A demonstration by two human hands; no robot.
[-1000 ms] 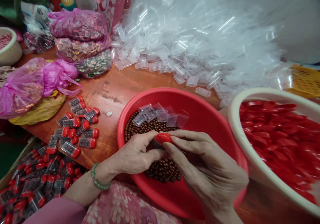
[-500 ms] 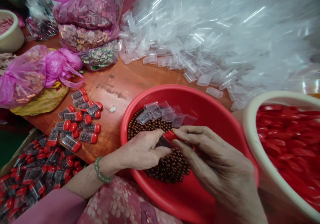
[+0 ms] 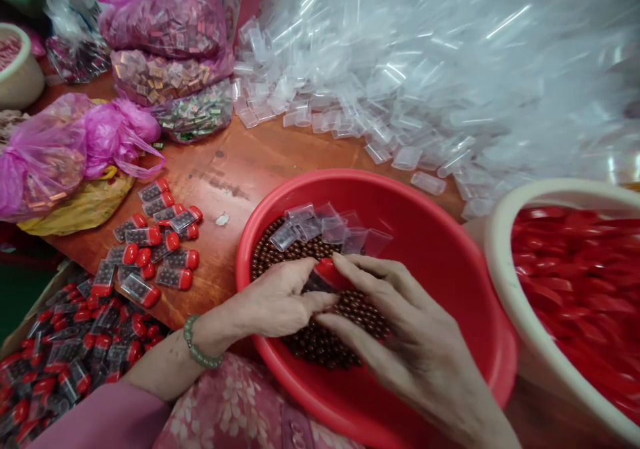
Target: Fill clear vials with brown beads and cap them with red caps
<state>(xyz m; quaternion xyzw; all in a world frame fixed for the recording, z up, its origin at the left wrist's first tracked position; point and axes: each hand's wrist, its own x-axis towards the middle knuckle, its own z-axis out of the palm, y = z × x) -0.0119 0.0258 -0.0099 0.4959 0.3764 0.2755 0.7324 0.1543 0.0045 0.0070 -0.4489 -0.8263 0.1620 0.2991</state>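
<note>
My left hand [image 3: 275,299] pinches a small clear plastic case with a red cap [image 3: 329,271], dark inside, between thumb and fingers. My right hand [image 3: 405,322] is beside it, its index fingertip at the red cap and its thumb spread apart below. Part of the case is hidden by my fingers. Both hands are above a red basin [image 3: 370,181] holding shiny brown beads [image 3: 360,312]. Several empty clear sleeves [image 3: 333,229] lie on the beads at the back of the basin.
Capped cases [image 3: 143,235] lie on the table at left, above a box full of more [image 3: 65,362]. A cream tub of red caps [image 3: 575,289] stands at right. Clear sleeves [image 3: 400,89] form a big heap behind. Pink bags [image 3: 165,22] sit back left.
My right thumb has moved away from the red cap, and its fingers have opened wider. The case has turned slightly upward in my left hand. The view has shifted a little.
</note>
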